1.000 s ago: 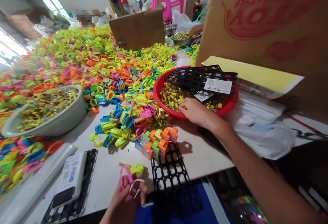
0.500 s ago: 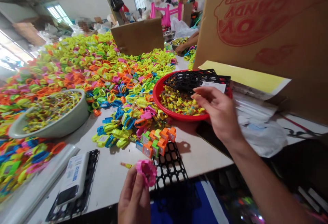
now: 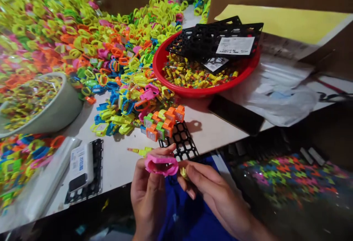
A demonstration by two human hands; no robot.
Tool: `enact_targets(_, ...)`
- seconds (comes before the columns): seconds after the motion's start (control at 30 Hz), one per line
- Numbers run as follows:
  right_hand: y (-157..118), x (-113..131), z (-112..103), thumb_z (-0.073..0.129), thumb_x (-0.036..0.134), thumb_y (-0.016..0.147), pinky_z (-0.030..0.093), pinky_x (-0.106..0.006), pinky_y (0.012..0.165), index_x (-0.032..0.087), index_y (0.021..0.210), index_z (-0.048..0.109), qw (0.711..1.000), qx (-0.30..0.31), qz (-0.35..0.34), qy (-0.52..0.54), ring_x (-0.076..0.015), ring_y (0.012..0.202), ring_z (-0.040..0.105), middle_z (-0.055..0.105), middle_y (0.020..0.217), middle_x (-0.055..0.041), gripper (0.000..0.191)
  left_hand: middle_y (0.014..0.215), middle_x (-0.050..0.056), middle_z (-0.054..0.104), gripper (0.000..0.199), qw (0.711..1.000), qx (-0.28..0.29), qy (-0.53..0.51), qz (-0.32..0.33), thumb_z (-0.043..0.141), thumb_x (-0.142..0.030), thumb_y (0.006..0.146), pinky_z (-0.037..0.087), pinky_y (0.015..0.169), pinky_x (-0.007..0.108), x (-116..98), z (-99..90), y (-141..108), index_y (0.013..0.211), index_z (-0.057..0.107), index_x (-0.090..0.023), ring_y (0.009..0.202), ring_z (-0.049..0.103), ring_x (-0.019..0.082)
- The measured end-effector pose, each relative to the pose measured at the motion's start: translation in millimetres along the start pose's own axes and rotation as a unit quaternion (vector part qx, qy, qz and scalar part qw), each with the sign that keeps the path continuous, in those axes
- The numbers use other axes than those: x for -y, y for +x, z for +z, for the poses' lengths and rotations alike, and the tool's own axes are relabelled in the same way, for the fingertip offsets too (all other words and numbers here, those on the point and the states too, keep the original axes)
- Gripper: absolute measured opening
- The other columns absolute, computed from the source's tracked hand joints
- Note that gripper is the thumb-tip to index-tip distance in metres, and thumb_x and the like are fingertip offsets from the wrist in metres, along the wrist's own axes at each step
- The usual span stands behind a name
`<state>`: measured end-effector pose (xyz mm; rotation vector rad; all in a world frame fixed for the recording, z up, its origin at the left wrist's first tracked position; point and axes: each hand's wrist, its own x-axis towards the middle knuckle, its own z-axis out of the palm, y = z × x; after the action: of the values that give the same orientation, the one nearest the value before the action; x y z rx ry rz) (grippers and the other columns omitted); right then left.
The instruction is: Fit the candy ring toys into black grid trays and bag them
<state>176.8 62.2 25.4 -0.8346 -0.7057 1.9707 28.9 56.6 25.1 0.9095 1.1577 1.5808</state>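
Below the table's front edge, my left hand (image 3: 149,191) pinches a pink plastic toy watch (image 3: 149,164) with its hollow loop facing me. My right hand (image 3: 213,187) holds a small yellow wrapped candy (image 3: 183,173) at the fingertips, close to the loop's right end. Another yellow wrapped piece (image 3: 140,151) lies just behind my left hand. Beyond my hands, a cluster of orange and green toy watches (image 3: 164,125) stands on a black plastic grid (image 3: 184,138), which my fingers partly hide.
A red basin (image 3: 193,92) of yellow candies has black grids (image 3: 204,40) across its top. Left are a pale basin (image 3: 66,105), a heap of toy watches (image 3: 68,39) and a white device (image 3: 81,167). A dark phone (image 3: 235,114) lies near the table's edge, beside plastic bags (image 3: 289,105).
My right hand has moved from the red basin down to my left hand, now with a yellow candy. The pink toy watch has turned and risen slightly. The view has tilted down.
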Motion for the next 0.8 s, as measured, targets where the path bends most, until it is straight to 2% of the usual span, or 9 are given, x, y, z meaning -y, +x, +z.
enact_targets(0.1,-5,5,0,0.068,0.056,0.106,0.044,-0.025,0.069,0.019,0.113,0.081,0.999,-0.015,-0.002,-0.042,-0.0131,0.073,0.053,0.066,0.083,-0.0015,0.039,0.123,0.005,0.080,0.012,0.987,0.036,0.118,0.107,0.067,-0.032,0.108,0.062,0.104,0.028,3,-7.8,0,0.112,0.076,-0.025,0.120,0.076,0.018)
enact_targets(0.17,-10,6,-2,0.068,0.058,0.105,0.048,-0.026,0.072,0.022,0.128,0.080,0.993,-0.052,-0.013,-0.101,-0.0148,0.075,0.057,0.069,0.085,-0.0021,0.044,0.128,0.005,0.076,0.013,0.956,0.056,0.207,0.200,0.063,-0.019,0.109,0.062,0.105,0.030,3,-12.4,2,0.116,0.072,-0.024,0.123,0.073,0.017)
enact_targets(0.27,-19,5,-4,0.067,0.062,0.104,0.056,-0.031,0.083,0.027,0.135,0.078,0.975,-0.110,-0.028,-0.189,-0.0192,0.085,0.066,0.076,0.094,-0.0049,0.048,0.133,0.008,0.069,0.026,0.865,0.095,0.372,0.323,0.067,0.000,0.100,0.060,0.108,0.032,2,-16.1,6,0.118,0.070,-0.018,0.125,0.071,0.018)
enact_targets(0.33,-25,6,-3,0.069,0.063,0.102,0.060,-0.036,0.093,0.029,0.136,0.079,0.962,-0.137,-0.033,-0.232,-0.0242,0.099,0.072,0.079,0.111,-0.0084,0.049,0.131,0.010,0.069,0.032,0.797,0.113,0.453,0.384,0.071,0.007,0.093,0.058,0.110,0.033,0,-15.4,7,0.116,0.072,-0.015,0.126,0.069,0.020)
enact_targets(0.43,-30,11,0,0.071,0.060,0.100,0.060,-0.041,0.103,0.029,0.132,0.080,0.949,-0.163,-0.046,-0.266,-0.0296,0.118,0.073,0.079,0.130,-0.0100,0.045,0.130,0.014,0.070,0.033,0.741,0.126,0.497,0.434,0.073,0.008,0.091,0.056,0.111,0.036,-1,-11.4,6,0.119,0.074,-0.010,0.130,0.067,0.025)
enact_targets(0.5,-30,15,3,0.070,0.054,0.101,0.060,-0.038,0.102,0.029,0.129,0.081,0.948,-0.156,-0.059,-0.273,-0.0282,0.118,0.074,0.080,0.127,-0.0086,0.039,0.130,0.016,0.070,0.031,0.721,0.134,0.512,0.446,0.073,0.007,0.093,0.054,0.111,0.036,-2,-10.1,5,0.121,0.074,-0.007,0.130,0.066,0.026)
enact_targets(0.7,-12,8,-2,0.060,0.051,0.108,0.060,-0.027,0.081,0.023,0.126,0.080,0.953,-0.113,-0.081,-0.271,-0.0188,0.078,0.072,0.075,0.083,-0.0025,0.039,0.130,0.019,0.074,0.026,0.681,0.139,0.545,0.469,0.070,0.002,0.097,0.049,0.115,0.036,5,-24.4,-2,0.121,0.075,-0.007,0.132,0.068,0.026)
enact_targets(0.77,-9,4,-8,0.055,0.051,0.111,0.058,-0.027,0.078,0.023,0.123,0.081,0.946,-0.116,-0.088,-0.291,-0.0191,0.077,0.071,0.074,0.080,-0.0022,0.040,0.131,0.016,0.077,0.034,0.706,0.127,0.533,0.449,0.072,0.001,0.096,0.049,0.115,0.036,11,-23.2,-5,0.127,0.076,-0.013,0.131,0.070,0.026)
enact_targets(0.8,-11,5,-12,0.052,0.052,0.112,0.059,-0.028,0.078,0.024,0.122,0.081,0.940,-0.119,-0.090,-0.306,-0.0199,0.078,0.072,0.075,0.081,-0.0024,0.040,0.130,0.012,0.078,0.040,0.739,0.120,0.517,0.416,0.073,-0.001,0.095,0.050,0.114,0.036,15,-17.6,-5,0.131,0.076,-0.019,0.130,0.071,0.025)
